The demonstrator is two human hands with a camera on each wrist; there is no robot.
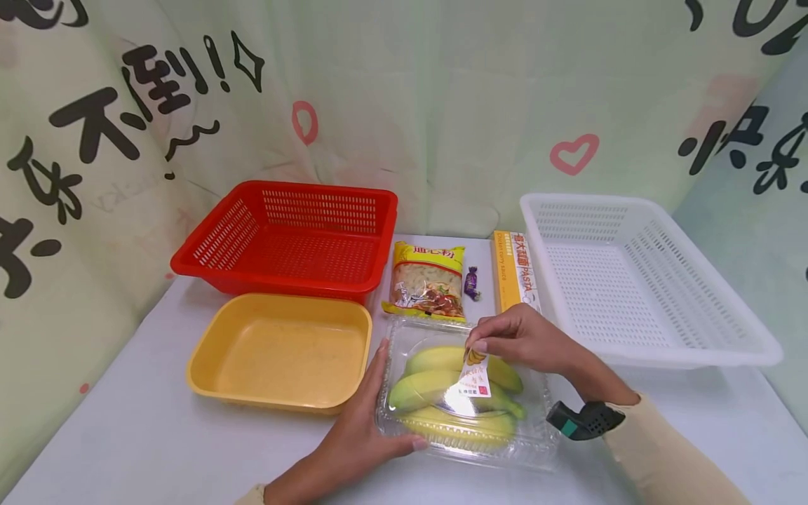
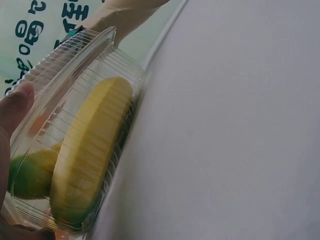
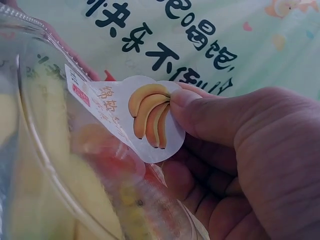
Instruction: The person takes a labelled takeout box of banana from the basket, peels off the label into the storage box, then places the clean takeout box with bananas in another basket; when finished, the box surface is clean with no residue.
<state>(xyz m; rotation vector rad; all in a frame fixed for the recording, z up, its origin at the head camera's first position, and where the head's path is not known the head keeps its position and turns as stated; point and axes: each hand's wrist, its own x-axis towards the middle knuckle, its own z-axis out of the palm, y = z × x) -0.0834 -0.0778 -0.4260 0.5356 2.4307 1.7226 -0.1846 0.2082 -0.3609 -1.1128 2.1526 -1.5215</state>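
A clear plastic clamshell box (image 1: 530, 442) with several yellow-green bananas (image 1: 424, 390) inside lies on the white table. My left hand (image 1: 362, 424) holds the box at its left side, fingers along that side and thumb at the front edge. Over the lid, my right hand (image 1: 527, 341) pinches the top of a white sticker (image 1: 475, 382) between thumb and forefinger. In the right wrist view the sticker's banana picture (image 3: 151, 117) faces the camera, and its rounded end stands up off the lid. A single banana (image 2: 92, 155) shows through the box wall in the left wrist view.
A red basket (image 1: 297, 286) stands at the back left, with a yellow tray (image 1: 280, 401) in front. Behind the box lie a pasta bag (image 1: 424, 280), a purple-wrapped candy (image 1: 471, 283) and a pasta box (image 1: 513, 270). A white basket (image 1: 656, 354) stands at the right.
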